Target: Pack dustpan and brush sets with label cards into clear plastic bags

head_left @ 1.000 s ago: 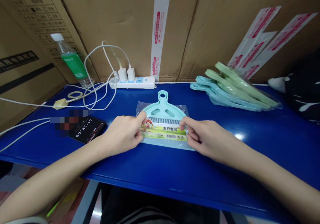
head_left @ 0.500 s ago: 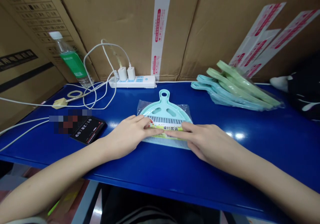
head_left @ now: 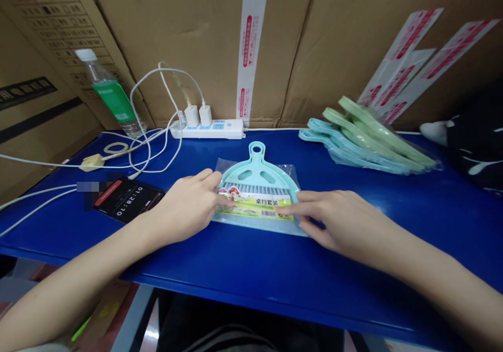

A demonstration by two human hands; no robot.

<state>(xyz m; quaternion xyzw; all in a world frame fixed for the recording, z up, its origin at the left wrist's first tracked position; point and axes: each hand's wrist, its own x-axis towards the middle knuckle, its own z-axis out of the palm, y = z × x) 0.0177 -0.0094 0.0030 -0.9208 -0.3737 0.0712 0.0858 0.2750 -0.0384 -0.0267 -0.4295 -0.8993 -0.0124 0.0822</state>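
A light blue dustpan and brush set (head_left: 256,174) in a clear plastic bag lies flat on the blue table, its ring handle pointing away from me. Grey bristles show above a yellow and white label (head_left: 259,205). At the left edge, my left hand (head_left: 196,202) rests with its index finger stretched onto the label and its other fingers bent. Fingers apart, my right hand (head_left: 328,216) touches the bag's right side, index finger over the label's right end. Neither hand is wrapped round the set.
Behind to the right lies a pile of bagged blue and green dustpans (head_left: 369,137). A white power strip (head_left: 212,129) with chargers and cables stands against the cardboard (head_left: 196,32). At left are a bottle (head_left: 113,100) and a phone (head_left: 128,200). A dark object (head_left: 477,137) sits far right.
My hands have moved apart, the left one leftward and the right one slightly rightward, uncovering more of the label. The dustpan set has stayed nearly in place.
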